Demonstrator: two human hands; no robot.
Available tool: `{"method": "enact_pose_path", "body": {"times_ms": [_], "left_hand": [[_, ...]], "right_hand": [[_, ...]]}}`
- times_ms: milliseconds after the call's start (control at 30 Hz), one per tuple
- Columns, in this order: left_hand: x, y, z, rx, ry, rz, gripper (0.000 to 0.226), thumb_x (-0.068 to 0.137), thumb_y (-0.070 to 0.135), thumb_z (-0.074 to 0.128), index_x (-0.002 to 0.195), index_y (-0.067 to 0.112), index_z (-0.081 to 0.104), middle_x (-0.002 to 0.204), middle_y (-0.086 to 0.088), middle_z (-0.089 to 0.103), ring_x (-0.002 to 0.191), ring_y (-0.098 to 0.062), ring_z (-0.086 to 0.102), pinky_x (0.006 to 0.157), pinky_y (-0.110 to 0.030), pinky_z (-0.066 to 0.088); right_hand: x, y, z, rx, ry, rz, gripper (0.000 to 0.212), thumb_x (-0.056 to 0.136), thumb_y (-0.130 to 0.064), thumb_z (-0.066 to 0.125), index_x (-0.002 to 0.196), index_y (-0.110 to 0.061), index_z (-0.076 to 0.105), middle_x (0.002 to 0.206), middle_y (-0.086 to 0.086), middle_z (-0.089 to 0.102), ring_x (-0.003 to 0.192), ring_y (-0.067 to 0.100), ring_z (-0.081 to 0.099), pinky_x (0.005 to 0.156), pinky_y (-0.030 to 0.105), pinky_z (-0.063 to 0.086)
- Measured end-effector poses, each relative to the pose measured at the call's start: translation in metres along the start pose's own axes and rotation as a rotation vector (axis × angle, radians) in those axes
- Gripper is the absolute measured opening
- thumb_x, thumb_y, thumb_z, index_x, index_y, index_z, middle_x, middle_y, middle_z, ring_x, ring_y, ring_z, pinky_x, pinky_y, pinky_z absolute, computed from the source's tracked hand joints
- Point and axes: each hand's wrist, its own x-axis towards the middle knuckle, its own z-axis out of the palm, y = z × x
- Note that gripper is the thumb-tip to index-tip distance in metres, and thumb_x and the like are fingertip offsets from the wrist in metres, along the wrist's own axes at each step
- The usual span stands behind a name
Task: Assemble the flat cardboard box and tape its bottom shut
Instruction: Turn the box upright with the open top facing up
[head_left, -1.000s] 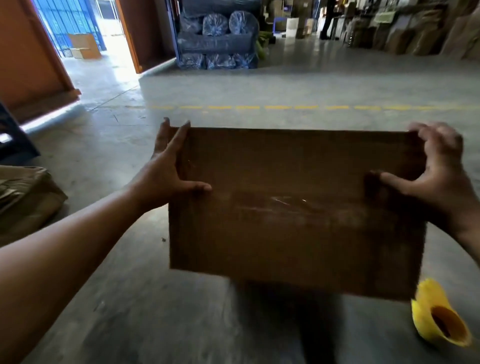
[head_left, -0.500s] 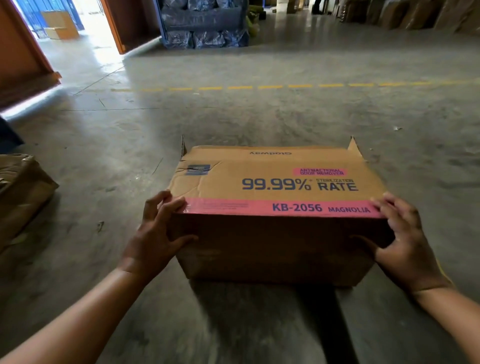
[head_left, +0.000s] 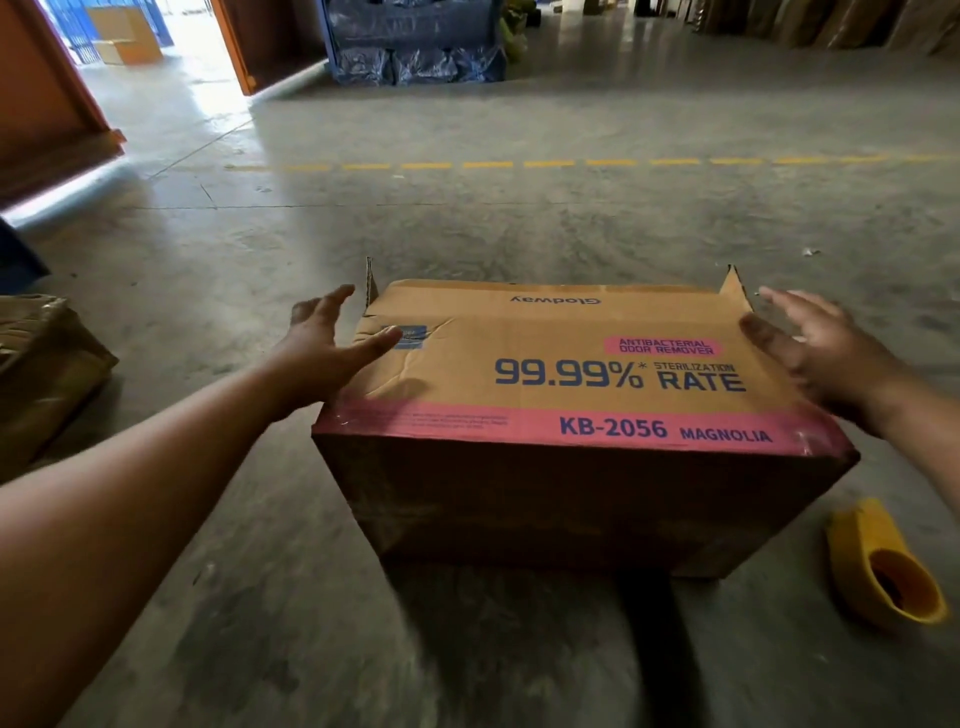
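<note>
The cardboard box (head_left: 566, 410) sits on the concrete floor (head_left: 467, 218), erected, with its long axis running left to right across the view. Its printed panel faces up, the pink band and "KB-2056 MAGNOLIA" lettering along the near edge; the plain brown side faces the camera. Two small flap corners stick up at the far edge.

The left hand (head_left: 332, 348) reaches forward on an outstretched arm at the box's left end, palm turned inward, fingers (head_left: 324, 306) spread and extended; the thumb lies over the top panel's left edge, though whether it touches cannot be told. The right hand (head_left: 826, 353) mirrors it at the right end, fingers splayed and blurred, hovering just beside the upper right corner. Neither hand grips anything; the box lies between the two sets of fingers.

Nearer than the right fingers and to their right, a yellow tape roll (head_left: 883, 571) lies on the floor. Well left of the left fingers rests a crumpled brown cardboard pile (head_left: 47, 364).
</note>
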Motion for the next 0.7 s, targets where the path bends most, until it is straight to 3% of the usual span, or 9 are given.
{"method": "enact_pose_path", "body": {"times_ms": [133, 233, 400, 467, 533, 600, 700], "left_hand": [[0.0, 0.012, 0.017, 0.027, -0.122, -0.009, 0.106, 0.069, 0.074, 0.063, 0.156, 0.041, 0.012, 0.163, -0.004, 0.015, 0.147, -0.031, 0.023, 0.117, -0.045, 0.022], [-0.021, 0.006, 0.018, 0.062, -0.125, 0.041, 0.114, 0.062, 0.078, 0.065, 0.156, 0.039, 0.014, 0.163, 0.003, 0.019, 0.147, -0.026, 0.023, 0.118, -0.043, 0.021], [-0.082, -0.011, 0.011, 0.037, -0.032, 0.162, 0.113, 0.058, 0.073, 0.072, 0.154, 0.046, 0.018, 0.161, 0.005, 0.017, 0.143, -0.023, 0.027, 0.112, -0.041, 0.031], [-0.096, -0.014, 0.01, 0.011, 0.038, 0.238, 0.112, 0.056, 0.067, 0.076, 0.153, 0.041, 0.025, 0.16, 0.002, 0.021, 0.14, -0.018, 0.031, 0.109, -0.031, 0.033], [-0.104, -0.013, 0.01, -0.021, 0.129, 0.331, 0.112, 0.055, 0.062, 0.078, 0.153, 0.035, 0.03, 0.157, 0.0, 0.025, 0.132, -0.005, 0.033, 0.104, -0.013, 0.029], [-0.109, -0.012, 0.013, -0.041, 0.185, 0.396, 0.114, 0.057, 0.057, 0.081, 0.154, 0.033, 0.026, 0.157, -0.002, 0.022, 0.128, 0.002, 0.029, 0.099, -0.004, 0.027], [-0.113, -0.016, 0.023, -0.017, 0.198, 0.383, 0.122, 0.056, 0.062, 0.081, 0.155, 0.04, 0.014, 0.161, -0.005, 0.009, 0.138, -0.009, 0.024, 0.107, -0.03, 0.034]], "right_hand": [[0.006, 0.001, 0.016, -0.105, -0.106, 0.017, 0.098, 0.07, -0.086, 0.04, 0.15, -0.032, 0.026, 0.162, 0.005, 0.014, 0.146, 0.023, 0.019, 0.115, 0.036, 0.017], [-0.019, -0.003, 0.013, -0.104, -0.121, -0.003, 0.091, 0.073, -0.075, 0.047, 0.151, -0.034, 0.024, 0.163, -0.003, 0.007, 0.147, 0.018, 0.013, 0.115, 0.034, 0.015], [-0.087, -0.005, 0.002, -0.103, 0.051, -0.095, 0.087, 0.071, -0.078, 0.051, 0.146, -0.036, 0.034, 0.161, -0.009, 0.014, 0.144, 0.016, 0.023, 0.111, 0.037, 0.026], [-0.102, -0.007, -0.001, -0.115, 0.104, -0.14, 0.088, 0.07, -0.078, 0.052, 0.146, -0.037, 0.034, 0.16, -0.01, 0.017, 0.143, 0.011, 0.025, 0.111, 0.035, 0.027], [-0.11, -0.008, -0.002, -0.108, 0.169, -0.175, 0.092, 0.07, -0.077, 0.054, 0.148, -0.035, 0.03, 0.16, -0.01, 0.017, 0.14, 0.001, 0.02, 0.111, 0.03, 0.023], [-0.114, -0.005, 0.003, -0.089, 0.248, -0.214, 0.096, 0.071, -0.074, 0.056, 0.151, -0.031, 0.024, 0.161, -0.004, 0.014, 0.139, -0.003, 0.011, 0.11, 0.025, 0.018], [-0.117, 0.004, 0.021, -0.046, 0.279, -0.308, 0.104, 0.073, -0.072, 0.055, 0.154, -0.021, 0.014, 0.162, 0.009, 0.003, 0.146, 0.005, 0.0, 0.115, 0.018, 0.012]]}}
